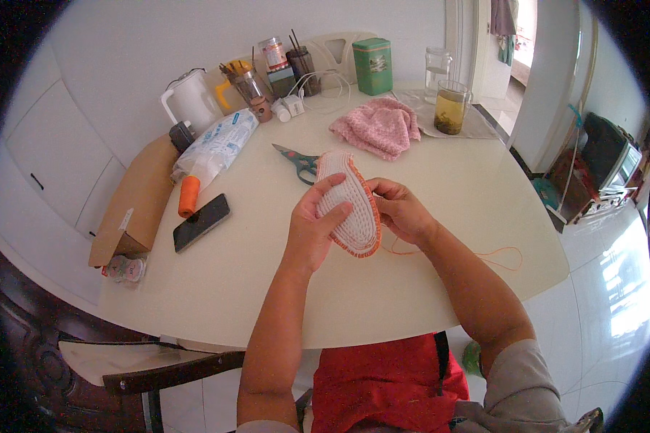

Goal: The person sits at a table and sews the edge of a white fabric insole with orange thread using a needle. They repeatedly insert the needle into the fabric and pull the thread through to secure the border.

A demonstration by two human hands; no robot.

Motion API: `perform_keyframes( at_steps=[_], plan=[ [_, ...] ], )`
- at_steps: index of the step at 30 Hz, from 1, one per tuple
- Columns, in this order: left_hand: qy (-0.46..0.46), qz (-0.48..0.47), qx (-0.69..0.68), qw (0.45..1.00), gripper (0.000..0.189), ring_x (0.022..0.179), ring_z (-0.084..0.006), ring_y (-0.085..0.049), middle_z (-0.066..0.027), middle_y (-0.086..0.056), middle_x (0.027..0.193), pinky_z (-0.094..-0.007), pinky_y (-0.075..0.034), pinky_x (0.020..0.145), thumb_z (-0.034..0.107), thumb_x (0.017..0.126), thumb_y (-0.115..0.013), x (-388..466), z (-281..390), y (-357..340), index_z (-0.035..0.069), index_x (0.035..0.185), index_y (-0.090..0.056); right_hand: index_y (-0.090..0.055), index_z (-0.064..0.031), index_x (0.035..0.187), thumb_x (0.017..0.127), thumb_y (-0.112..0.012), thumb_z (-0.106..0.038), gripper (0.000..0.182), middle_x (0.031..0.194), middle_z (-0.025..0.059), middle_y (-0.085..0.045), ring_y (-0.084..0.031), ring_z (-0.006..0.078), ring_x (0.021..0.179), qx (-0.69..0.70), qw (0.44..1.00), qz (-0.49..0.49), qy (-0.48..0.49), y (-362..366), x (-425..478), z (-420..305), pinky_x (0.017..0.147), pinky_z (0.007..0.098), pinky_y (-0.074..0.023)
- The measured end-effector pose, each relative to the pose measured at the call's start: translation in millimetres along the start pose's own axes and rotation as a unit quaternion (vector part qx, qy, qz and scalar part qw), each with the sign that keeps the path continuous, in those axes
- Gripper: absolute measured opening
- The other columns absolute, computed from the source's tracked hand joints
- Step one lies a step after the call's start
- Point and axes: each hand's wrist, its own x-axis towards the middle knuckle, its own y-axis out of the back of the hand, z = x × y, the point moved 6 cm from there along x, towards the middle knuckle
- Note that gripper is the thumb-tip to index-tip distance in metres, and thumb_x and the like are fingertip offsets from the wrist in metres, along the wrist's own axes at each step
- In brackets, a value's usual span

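My left hand grips a white stitched shoe sole with its thumb across the face. Orange overcast stitches run along the sole's right and lower rim. At that right rim, my right hand has its fingers curled and touching the edge; whatever they pinch is hidden. Loose orange thread trails over the table, partly covered by my right forearm. Scissors with dark patterned handles lie just beyond the sole, which covers part of them.
Left on the table are a smartphone, an orange thread spool, a plastic package and a cardboard box. Farther back sit a pink cloth, a glass mug of tea, a green tin and a white kettle.
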Motion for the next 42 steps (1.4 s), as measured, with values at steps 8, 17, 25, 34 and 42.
perform_keyframes(
  at_steps=[8,17,25,34,42],
  plan=[
    [-0.016,-0.009,-0.017,1.000,0.036,0.092,-0.0145,-0.050,-0.0076,-0.049,0.104,-0.0270,-0.043,0.081,-0.003,0.077,-0.050,0,0,1,0.002,0.111,-0.043,-0.054,-0.0097,0.090,0.079,-0.054,-0.012,0.011,0.074,-0.0058,-0.050,-0.037,0.0034,0.058,-0.008,1.000,-0.018,-0.001,-4,0,-1,0.051,0.0164,-0.0296],
    [-0.005,-0.043,-0.071,0.997,0.031,0.093,-0.0127,-0.049,-0.0053,-0.050,0.103,-0.0270,-0.041,0.083,0.002,0.079,-0.048,-3,-2,-3,0.004,0.110,-0.045,-0.054,-0.0080,0.093,0.078,-0.054,-0.009,0.015,0.084,-0.0018,-0.055,-0.050,0.0080,0.074,0.089,0.995,-0.045,-0.031,-14,-4,2,0.067,0.0216,-0.0408],
    [-0.002,-0.066,-0.072,0.995,0.038,0.095,-0.0157,-0.050,-0.0070,-0.049,0.106,-0.0292,-0.043,0.080,0.008,0.078,-0.053,-2,-3,-4,0.004,0.114,-0.042,-0.052,-0.0058,0.096,0.080,-0.052,-0.009,0.017,0.092,0.0028,-0.055,-0.053,0.0133,0.085,0.126,0.989,-0.069,-0.028,-22,-6,0,0.079,0.0273,-0.0421],
    [-0.027,-0.070,-0.044,0.996,0.036,0.093,-0.0141,-0.050,-0.0054,-0.049,0.105,-0.0275,-0.043,0.080,0.006,0.078,-0.053,-2,1,-6,0.004,0.113,-0.043,-0.051,-0.0051,0.097,0.081,-0.051,-0.008,0.017,0.094,0.0046,-0.055,-0.053,0.0145,0.086,0.147,0.986,-0.075,-0.035,-21,-5,4,0.079,0.0277,-0.0427],
    [-0.021,-0.059,-0.004,0.998,0.033,0.093,-0.0142,-0.049,-0.0056,-0.048,0.106,-0.0280,-0.042,0.082,0.003,0.079,-0.050,-2,0,-6,0.003,0.111,-0.044,-0.051,-0.0053,0.097,0.080,-0.052,-0.008,0.018,0.094,0.0037,-0.055,-0.054,0.0143,0.085,0.131,0.989,-0.064,-0.037,-14,-2,10,0.078,0.0272,-0.0435]
  ],
)
